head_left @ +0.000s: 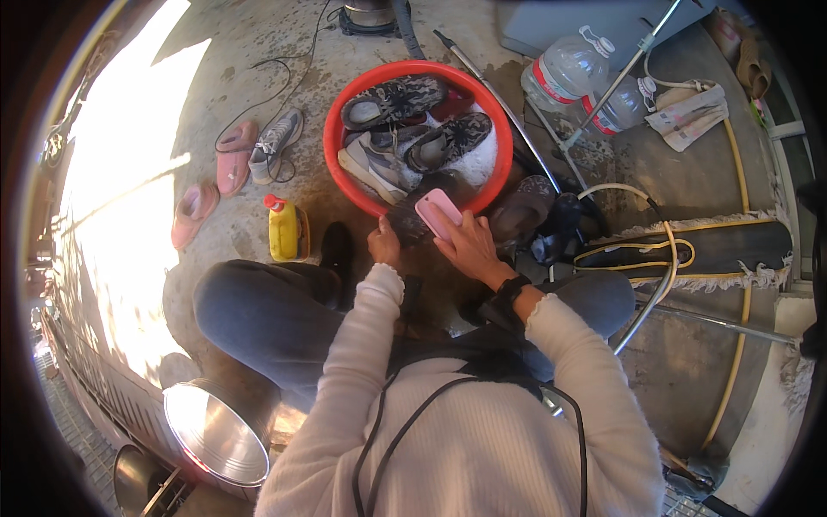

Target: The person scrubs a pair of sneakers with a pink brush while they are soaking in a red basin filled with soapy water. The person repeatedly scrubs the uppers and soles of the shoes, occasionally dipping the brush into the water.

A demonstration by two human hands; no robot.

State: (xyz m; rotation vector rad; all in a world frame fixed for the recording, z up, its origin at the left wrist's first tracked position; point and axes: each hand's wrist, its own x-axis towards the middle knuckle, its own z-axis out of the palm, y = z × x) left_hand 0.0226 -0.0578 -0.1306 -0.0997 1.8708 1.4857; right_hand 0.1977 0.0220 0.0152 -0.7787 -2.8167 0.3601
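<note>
My left hand (385, 245) grips a dark shoe (408, 218) at the near rim of a red plastic tub (331, 155). A pink-backed scrub brush (434, 208) is held by my right hand (470, 245) against that shoe; its bristles are hidden. Inside the tub, white suds (486, 152) surround several shoes. Two are dark, patterned shoes, one at the back (404, 100) and one at the right (449, 141). A grey and white sneaker (373, 165) leans at the left. Another dark patterned shoe (523, 208) rests outside the tub, right of my right hand.
A yellow bottle with a red cap (282, 229), pink slippers (236, 158) and a grey sneaker (276, 145) stand left. Large water bottles (565, 71), metal poles (501, 106) and a flat mop head (685, 252) occupy the right. A metal bucket (216, 433) is at lower left.
</note>
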